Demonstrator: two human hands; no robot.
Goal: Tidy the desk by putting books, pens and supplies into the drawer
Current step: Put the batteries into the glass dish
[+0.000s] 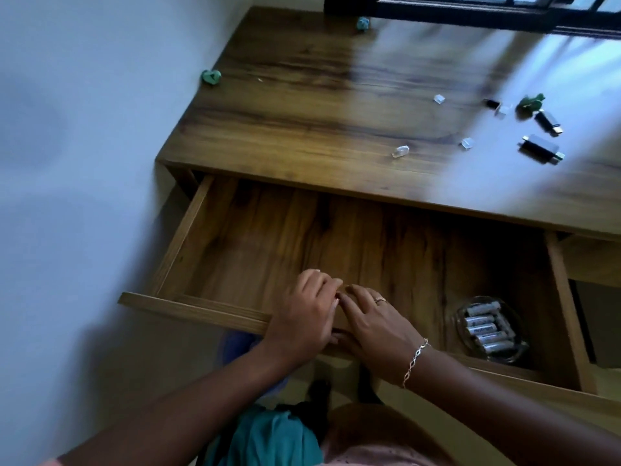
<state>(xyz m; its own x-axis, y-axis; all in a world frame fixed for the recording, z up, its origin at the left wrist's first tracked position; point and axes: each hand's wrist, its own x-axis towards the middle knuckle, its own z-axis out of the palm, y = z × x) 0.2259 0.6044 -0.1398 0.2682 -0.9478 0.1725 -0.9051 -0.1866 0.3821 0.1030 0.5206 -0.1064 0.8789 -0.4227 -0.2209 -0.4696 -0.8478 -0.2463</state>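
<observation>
Head view: we find the drawer pulled well out from under the desk, its front rail held at mid-length by both hands. The left hand curls its fingers over the rail. The right hand, touching it, lays its fingers over the same rail with the thumb beneath. Blur prevents us from ruling out some small item pinched where the fingertips meet.

Right of the grip, inside the drawer, stands a glass bowl of batteries; we judge that much stowed. Beyond the grip and to its right, on the desk top, lie black sticks and clear caps; green scraps are scattered farther off. No books or pens are visible. We judge the task part done, with these loose items outstanding.
</observation>
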